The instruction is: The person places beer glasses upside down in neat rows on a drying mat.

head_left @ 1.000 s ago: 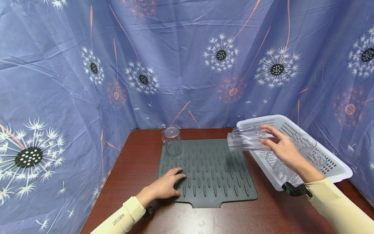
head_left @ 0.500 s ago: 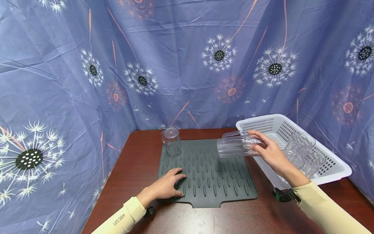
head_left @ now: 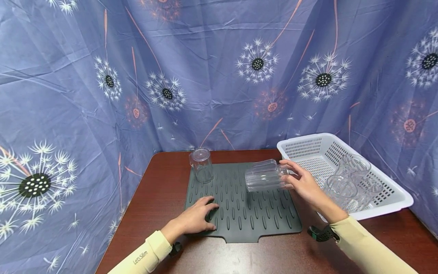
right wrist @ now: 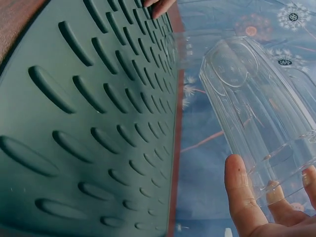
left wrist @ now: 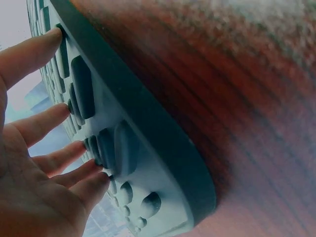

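Note:
In the head view, my right hand (head_left: 302,186) grips a clear ribbed mug (head_left: 261,179) near its mouth end. The mug lies on its side in the air over the right half of a dark green drying mat (head_left: 239,234), base pointing left, handle on the upper side. The right wrist view shows my thumb (right wrist: 238,182) and fingers around the rim end. My left hand (head_left: 195,217) rests with fingers spread at the mat's left front, fingertips touching the ridges in the left wrist view. Another clear mug (head_left: 202,169) stands upside down on the mat's back left corner.
On the right of the brown table (head_left: 154,190), a white perforated basket (head_left: 386,209) holds several clear glass vessels (head_left: 342,188), slightly overlapping the mat's side in depth. A blue dandelion-print curtain (head_left: 212,76) hangs behind the table and along both sides.
My right hand has carried the mug from beside the basket leftward and slightly nearer, over the mat. My left hand stays in place, and the upside-down mug has not moved.

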Tool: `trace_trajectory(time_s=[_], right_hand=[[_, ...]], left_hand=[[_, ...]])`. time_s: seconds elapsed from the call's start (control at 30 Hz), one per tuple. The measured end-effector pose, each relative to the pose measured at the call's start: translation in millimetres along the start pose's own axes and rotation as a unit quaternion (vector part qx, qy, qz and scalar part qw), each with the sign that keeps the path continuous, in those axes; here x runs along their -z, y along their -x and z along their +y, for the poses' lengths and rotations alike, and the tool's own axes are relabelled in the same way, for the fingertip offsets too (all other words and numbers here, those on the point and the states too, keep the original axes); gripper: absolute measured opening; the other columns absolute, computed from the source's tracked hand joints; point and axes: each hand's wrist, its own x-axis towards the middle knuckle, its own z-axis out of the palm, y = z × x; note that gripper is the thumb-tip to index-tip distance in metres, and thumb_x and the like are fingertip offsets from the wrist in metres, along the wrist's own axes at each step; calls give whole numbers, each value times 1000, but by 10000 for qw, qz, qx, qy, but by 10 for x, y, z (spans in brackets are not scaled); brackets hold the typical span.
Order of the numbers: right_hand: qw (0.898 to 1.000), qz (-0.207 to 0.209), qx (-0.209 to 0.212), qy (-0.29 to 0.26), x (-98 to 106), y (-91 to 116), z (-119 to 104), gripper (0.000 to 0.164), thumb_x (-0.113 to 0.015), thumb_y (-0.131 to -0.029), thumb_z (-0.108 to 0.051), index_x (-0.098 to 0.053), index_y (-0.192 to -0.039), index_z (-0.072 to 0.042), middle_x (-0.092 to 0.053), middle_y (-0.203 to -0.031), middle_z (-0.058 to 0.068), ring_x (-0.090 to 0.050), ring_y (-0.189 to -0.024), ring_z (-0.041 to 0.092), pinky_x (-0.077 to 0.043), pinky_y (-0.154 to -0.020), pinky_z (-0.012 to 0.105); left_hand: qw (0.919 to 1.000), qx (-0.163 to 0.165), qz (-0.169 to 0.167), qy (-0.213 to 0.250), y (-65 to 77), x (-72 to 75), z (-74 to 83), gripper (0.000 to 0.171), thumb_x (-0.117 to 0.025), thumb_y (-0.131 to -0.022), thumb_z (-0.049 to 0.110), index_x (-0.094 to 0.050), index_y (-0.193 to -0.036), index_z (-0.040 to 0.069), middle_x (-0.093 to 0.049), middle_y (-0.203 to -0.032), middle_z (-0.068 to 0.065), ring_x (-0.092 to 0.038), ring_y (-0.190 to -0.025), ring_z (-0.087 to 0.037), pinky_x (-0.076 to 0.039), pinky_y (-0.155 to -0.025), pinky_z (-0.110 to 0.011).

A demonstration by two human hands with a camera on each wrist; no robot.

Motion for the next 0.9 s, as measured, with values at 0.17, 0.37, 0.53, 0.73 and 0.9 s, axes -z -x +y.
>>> trace_trajectory(time_s=[0.17, 0.37, 0.53, 0.73, 0.9], right_hand=[[10000, -14, -57, -17, -81, 0, 34, 49, -56, -99, -2, -45, -146, -4, -49, -136, 24, -67, -94, 9, -61, -77, 40], [9999, -33, -112, -101, -163, -5, 101, 50, -56, -98, 0, -45, -146, -3, -48, -139, 28, -68, -92, 8, -61, -75, 36], [9997, -17, -194, -143, -208, 5, 152, 51, -53, -97, 0, -42, -147, 0, -45, -142, 30, -66, -94, 4, -61, -74, 37], [9987, -69, -451, -217, -274, -7, 217, 52, -51, -98, -1, -40, -148, -2, -43, -144, 28, -66, -97, 13, -61, -75, 38], [9969, -58, -642, -443, -349, -14, 257, 52, -53, -97, -2, -41, -148, -2, -42, -143, 26, -63, -101, 26, -61, -76, 42]], left_hand=[[10000, 14, 22, -58, -5, 1, 14, 65, -81, -84, 39, -60, -140, 15, -40, -156, -15, -38, -145, -33, -46, -106, -52], [10000, 55, -18, -25, -4, 13, 13, 64, -80, -84, 39, -59, -140, 15, -39, -157, -14, -37, -146, -32, -45, -106, -53], [9999, 71, 28, 119, -22, 24, 19, 59, -77, -86, 37, -60, -139, 15, -41, -156, -14, -38, -145, -34, -43, -107, -55], [9999, 69, 148, 35, -92, 13, 60, 55, -73, -90, 38, -61, -139, 15, -43, -154, -14, -40, -144, -33, -42, -109, -55], [9996, 103, 239, 48, -149, 36, 126, 54, -72, -91, 36, -60, -140, 14, -45, -153, -14, -43, -142, -33, -43, -108, -55]])
